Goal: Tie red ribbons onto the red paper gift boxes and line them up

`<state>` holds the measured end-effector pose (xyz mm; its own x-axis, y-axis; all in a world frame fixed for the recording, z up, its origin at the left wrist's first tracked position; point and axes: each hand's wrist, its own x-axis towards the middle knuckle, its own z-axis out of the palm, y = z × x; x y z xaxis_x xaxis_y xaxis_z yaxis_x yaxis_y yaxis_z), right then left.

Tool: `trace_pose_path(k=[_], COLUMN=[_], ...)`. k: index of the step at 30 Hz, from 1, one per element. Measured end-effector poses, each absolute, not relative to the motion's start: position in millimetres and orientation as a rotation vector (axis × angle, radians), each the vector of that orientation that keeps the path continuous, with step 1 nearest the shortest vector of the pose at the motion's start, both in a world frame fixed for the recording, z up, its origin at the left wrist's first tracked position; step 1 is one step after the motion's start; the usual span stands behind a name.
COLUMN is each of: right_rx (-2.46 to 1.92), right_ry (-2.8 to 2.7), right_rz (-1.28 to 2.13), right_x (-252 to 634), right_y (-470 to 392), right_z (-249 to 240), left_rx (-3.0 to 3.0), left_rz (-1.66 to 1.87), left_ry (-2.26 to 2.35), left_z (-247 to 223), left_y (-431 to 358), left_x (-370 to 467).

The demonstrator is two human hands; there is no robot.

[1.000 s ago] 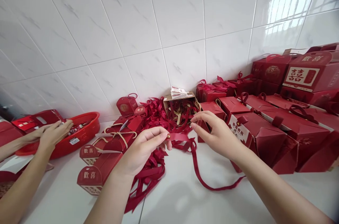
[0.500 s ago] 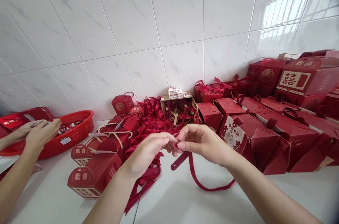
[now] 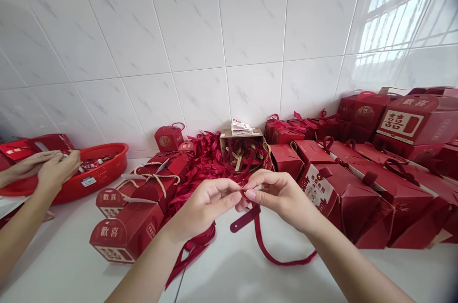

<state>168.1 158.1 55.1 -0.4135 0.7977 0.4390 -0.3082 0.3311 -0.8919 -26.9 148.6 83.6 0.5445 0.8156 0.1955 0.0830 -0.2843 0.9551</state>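
My left hand and my right hand meet in the middle above the table, each in a pinch. Between their fingertips is a bit of dark red ribbon, mostly covered by the fingers. A flat maroon strap with a small hole near its rounded end sticks out below the fingertips. From the same spot a long ribbon tail curves down and to the right. Behind my hands stands an open carton of straps, with white cards on top. Left of it lies a heap of red ribbons.
Red gift boxes fill the right side, stacked toward the tiled wall. More boxes, some with rope handles, stand at left. Beyond them, another person's hands hold small items over a red plastic basket.
My left fingers have closed from a looser pose into a pinch against my right fingertips. The strap stays below them. The view has tilted slightly upward.
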Motion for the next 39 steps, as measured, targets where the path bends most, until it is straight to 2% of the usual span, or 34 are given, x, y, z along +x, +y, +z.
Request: trace_pose_path(k=[4, 7, 12, 20, 25, 28, 34, 39], right_rx=[-0.727, -0.773, -0.775, -0.857, -0.877, -0.889, -0.896, -0.895], right_ry=[-1.682, -1.774, -1.711, -1.543, -1.504, -1.516, -1.623, -1.658], right_rz=[0.805, 0.601, 0.733, 0.89, 0.959, 0.889, 0.505, 0.537], right_x=[166, 163, 158, 148, 148, 149, 147, 148], right_y=[157, 156, 157, 156, 157, 159, 159, 157], right_z=[51, 48, 46, 42, 41, 37, 33, 34], left_rx=[1.853, 1.951, 2.116, 2.712, 2.807, 2.782, 2.688, 2.614], left_rz=[0.929, 0.958, 1.044, 1.105, 1.1, 1.125, 1.191, 1.207], left_ry=[1.006, 1.159, 1.225, 1.426, 1.481, 1.483, 1.456, 1.38], left_z=[81, 78, 73, 60, 56, 54, 48, 46], left_y=[148, 148, 146, 147, 145, 145, 145, 148], left_x=[-22, -21, -18, -15, -12, -10, -5, -8])
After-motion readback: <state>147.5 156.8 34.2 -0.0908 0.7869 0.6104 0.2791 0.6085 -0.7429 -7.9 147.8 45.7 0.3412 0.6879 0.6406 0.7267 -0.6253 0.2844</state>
